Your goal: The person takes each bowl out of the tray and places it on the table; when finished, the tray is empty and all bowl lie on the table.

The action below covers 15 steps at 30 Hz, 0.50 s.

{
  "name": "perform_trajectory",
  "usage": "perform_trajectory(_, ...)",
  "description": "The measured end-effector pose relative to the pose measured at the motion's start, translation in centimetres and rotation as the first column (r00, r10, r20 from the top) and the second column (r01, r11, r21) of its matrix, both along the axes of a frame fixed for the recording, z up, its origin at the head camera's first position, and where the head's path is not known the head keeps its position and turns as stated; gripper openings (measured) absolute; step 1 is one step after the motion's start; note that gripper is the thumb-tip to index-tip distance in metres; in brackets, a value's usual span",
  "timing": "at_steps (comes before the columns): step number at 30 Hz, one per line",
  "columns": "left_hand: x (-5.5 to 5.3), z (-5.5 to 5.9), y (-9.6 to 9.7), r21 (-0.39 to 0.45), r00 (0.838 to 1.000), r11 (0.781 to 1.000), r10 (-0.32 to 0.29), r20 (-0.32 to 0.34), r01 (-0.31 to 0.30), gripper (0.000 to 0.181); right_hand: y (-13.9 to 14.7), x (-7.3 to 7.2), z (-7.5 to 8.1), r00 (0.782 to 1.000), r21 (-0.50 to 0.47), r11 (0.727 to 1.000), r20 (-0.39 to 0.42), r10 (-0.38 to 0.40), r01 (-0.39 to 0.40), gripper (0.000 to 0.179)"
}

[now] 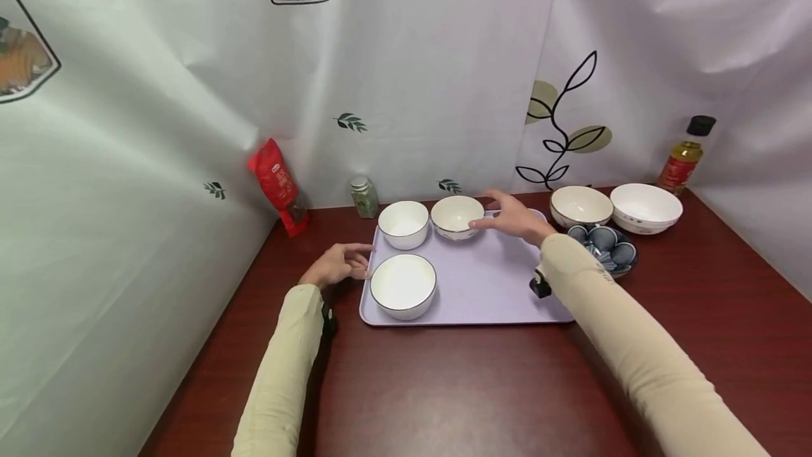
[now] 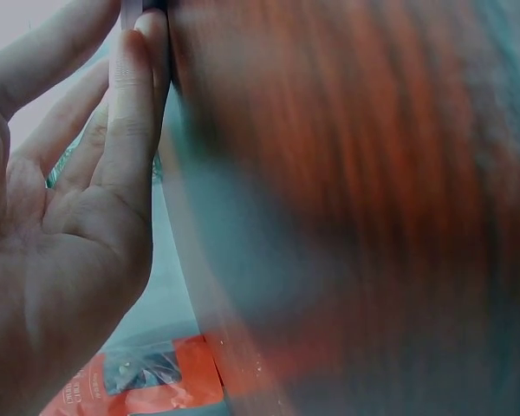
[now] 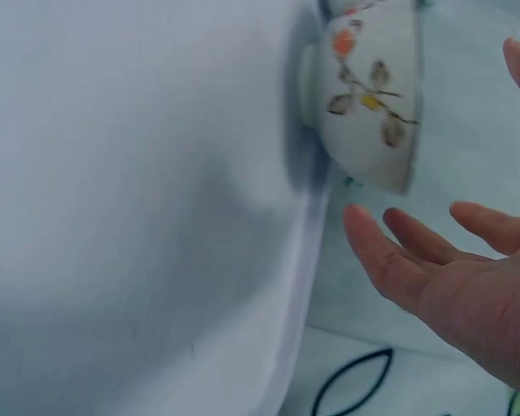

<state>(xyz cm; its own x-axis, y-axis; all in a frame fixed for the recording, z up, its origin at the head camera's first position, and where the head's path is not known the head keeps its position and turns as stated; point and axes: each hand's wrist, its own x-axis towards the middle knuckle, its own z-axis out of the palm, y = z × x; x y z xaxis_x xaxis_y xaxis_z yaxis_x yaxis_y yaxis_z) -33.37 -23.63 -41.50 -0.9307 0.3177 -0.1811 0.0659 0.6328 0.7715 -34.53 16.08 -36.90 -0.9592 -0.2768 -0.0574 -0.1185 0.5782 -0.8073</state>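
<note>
On a lilac tray (image 1: 488,288) stand three white bowls: a back-left bowl (image 1: 404,223), a floral bowl (image 1: 457,217) beside it, and a larger front bowl (image 1: 403,285). My right hand (image 1: 510,218) hovers at the right side of the floral bowl, fingers and thumb spread. The right wrist view has a small gap between the fingertips (image 3: 357,217) and that bowl's flower-patterned wall (image 3: 373,95). My left hand (image 1: 336,264) is at the tray's left edge, its fairly straight fingers (image 2: 130,113) reaching the rim.
Right of the tray are a cream bowl (image 1: 580,206), a wide white bowl (image 1: 646,208) and a dark patterned dish (image 1: 604,249), partly behind my right sleeve. An oil bottle (image 1: 681,161) stands behind. A spice jar (image 1: 364,197) and a red packet (image 1: 278,185) are at the back left.
</note>
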Motion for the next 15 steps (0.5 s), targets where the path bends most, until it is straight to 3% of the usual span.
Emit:
perform_trajectory(8,-0.1,0.2,0.0,0.000,1.000,1.000,0.011,-0.001,-0.011,0.062,-3.0,-2.3,-1.7,0.999,-0.016,0.999,0.011,-0.046,0.046,0.106)
perform_trajectory(15,-0.1,0.1,0.0,0.025,1.000,1.000,0.000,0.014,-0.001,0.063,-4.5,-3.0,-2.5,0.995,-0.043,0.995,0.014,-0.095,0.095,0.114)
